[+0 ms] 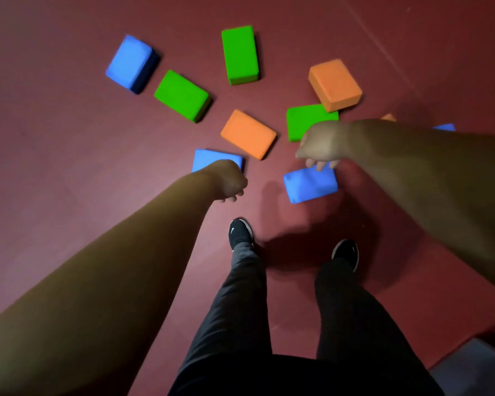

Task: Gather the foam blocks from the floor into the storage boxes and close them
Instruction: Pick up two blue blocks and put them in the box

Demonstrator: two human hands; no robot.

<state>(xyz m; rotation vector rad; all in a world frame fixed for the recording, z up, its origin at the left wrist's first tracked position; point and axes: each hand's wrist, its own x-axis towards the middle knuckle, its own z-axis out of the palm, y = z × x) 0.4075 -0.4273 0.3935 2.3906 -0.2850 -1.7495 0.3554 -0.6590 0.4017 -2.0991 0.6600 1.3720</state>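
Note:
Several foam blocks lie scattered on the dark red floor (69,167): blue (130,62), green (239,54), green (182,95), orange (335,84), green (303,121) and orange (247,134). My left hand (229,181) hangs with loosely curled fingers, holds nothing, and covers part of a blue block (212,158). My right hand (322,144) reaches down, fingertips over the far edge of another blue block (310,184); whether they touch it is unclear. Slivers of an orange block (388,118) and a blue block (445,127) show behind my right forearm. No storage box is clearly in view.
My two feet in black shoes (240,232) stand just short of the blocks. A grey object (475,367), cut off by the frame, sits at the bottom right corner. A faint seam line (383,47) crosses the floor at the upper right.

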